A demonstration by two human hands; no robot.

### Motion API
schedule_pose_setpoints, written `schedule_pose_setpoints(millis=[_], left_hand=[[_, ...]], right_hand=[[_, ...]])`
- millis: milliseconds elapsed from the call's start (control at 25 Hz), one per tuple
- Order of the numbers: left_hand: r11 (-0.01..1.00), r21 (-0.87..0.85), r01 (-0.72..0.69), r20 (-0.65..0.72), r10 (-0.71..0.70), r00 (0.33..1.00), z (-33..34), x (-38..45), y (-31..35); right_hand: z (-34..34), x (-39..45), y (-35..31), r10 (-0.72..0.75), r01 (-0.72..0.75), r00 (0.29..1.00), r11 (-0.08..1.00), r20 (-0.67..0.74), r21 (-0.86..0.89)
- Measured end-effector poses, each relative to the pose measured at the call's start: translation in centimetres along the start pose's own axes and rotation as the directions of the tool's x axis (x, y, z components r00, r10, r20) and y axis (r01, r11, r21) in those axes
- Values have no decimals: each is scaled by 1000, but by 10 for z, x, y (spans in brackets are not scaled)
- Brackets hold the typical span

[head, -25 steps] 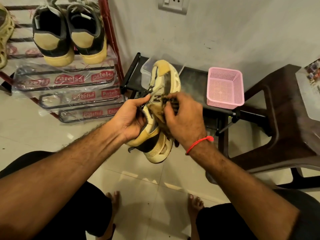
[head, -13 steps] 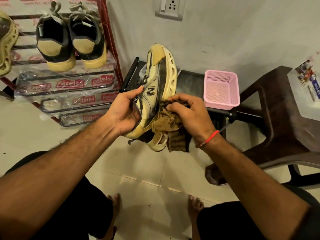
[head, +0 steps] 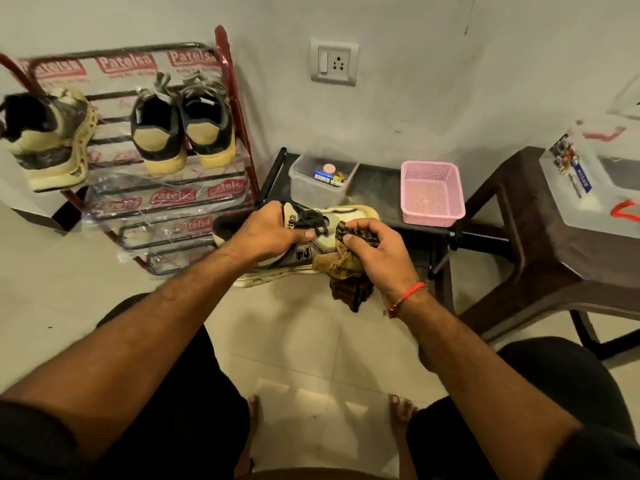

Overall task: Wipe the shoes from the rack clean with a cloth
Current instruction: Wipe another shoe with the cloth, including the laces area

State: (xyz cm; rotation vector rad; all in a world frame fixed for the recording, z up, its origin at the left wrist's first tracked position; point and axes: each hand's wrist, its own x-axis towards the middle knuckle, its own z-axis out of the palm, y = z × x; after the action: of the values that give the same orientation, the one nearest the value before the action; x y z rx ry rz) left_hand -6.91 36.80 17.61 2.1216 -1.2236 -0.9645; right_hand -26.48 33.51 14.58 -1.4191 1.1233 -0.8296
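A cream and black sneaker (head: 313, 252) lies on its side in the air in front of me, toe pointing right, sole toward me. My left hand (head: 268, 233) grips it over the tongue and laces near the heel end. My right hand (head: 375, 252) holds a bunched brown checked cloth (head: 341, 263) against the shoe's toe side; part of the cloth hangs down below the hand. On the red shoe rack (head: 239, 133) at the left rest a matching cream sneaker (head: 48, 143) and a pair of black and tan shoes (head: 180, 133).
A low black stand (head: 375, 181) by the wall carries a clear tub (head: 320, 180) of small items and a pink basket (head: 431, 194). A brown plastic stool (head: 540, 237) with a clear box (head: 595, 188) stands at the right. My bare feet rest on the tiled floor.
The sneaker has turned from toe-up to lying sideways and lower. My left hand shifted onto the laces, and my right hand with the cloth moved to the toe side.
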Motion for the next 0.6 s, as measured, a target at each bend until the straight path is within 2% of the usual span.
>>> schedule_pose_setpoints(millis=[80, 160, 200, 280, 360, 600], left_hand=[[966, 250, -65, -131, 100, 986, -3, -22, 3], [847, 526, -82, -243, 242, 939, -6, -47, -2], [809, 579, -103, -276, 314, 908, -6, -60, -6], [797, 574, -187, -350, 445, 824, -3, -83, -13], [816, 521, -252, -396, 493, 775, -2, -85, -17], [914, 199, -354, -406, 406, 819, 17, -70, -28]], right_hand=[[-4, -17, 0, -25, 27, 999, 999, -37, 31], [-9, -31, -1, -11, 13, 1000, 999, -28, 46], [-11, -36, -1, -3, 4, 1000, 999, -7, 51], [-12, -49, -3, -25, 22, 998, 998, 50, 59], [-12, -57, -5, -74, 71, 994, 997, 74, 41], [-18, -58, -4, -73, 72, 997, 996, 16, 52]])
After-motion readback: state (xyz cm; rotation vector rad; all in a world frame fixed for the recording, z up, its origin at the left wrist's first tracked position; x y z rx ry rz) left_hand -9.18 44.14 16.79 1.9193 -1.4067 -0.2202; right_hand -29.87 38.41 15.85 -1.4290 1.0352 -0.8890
